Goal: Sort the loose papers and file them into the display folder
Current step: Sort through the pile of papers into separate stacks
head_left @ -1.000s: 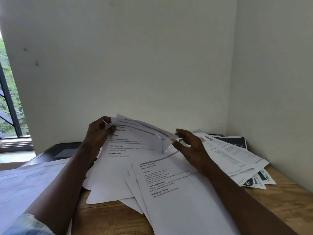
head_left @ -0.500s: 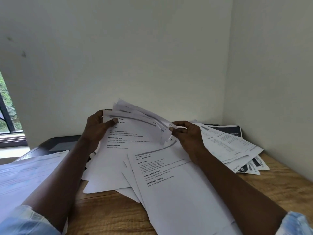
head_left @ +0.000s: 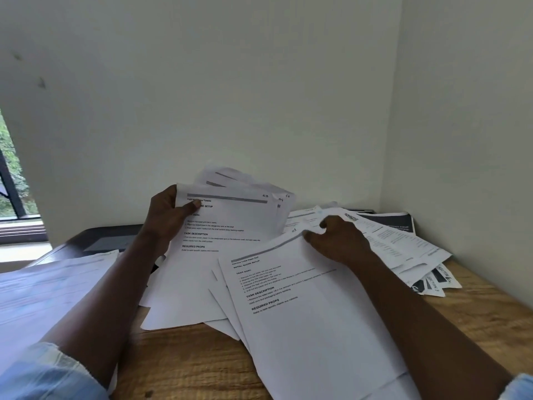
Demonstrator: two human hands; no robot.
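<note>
My left hand grips a fanned bundle of printed sheets by its upper left corner, thumb on the front, and holds it tilted up off the table. My right hand lies lower, to the right, with its fingers curled round the top edge of a printed sheet that lies on a loose stack. More printed papers spread behind that hand toward the corner. A clear-sleeved display folder lies open at the left.
The wooden table sits in a corner between two white walls. Dark-covered booklets lie under the papers at the back right. A dark flat object sits at the back left, with a window beyond.
My right hand let go of the raised bundle's right edge and dropped onto the flat stack, taking hold of the top sheet's edge. My left hand kept the bundle raised.
</note>
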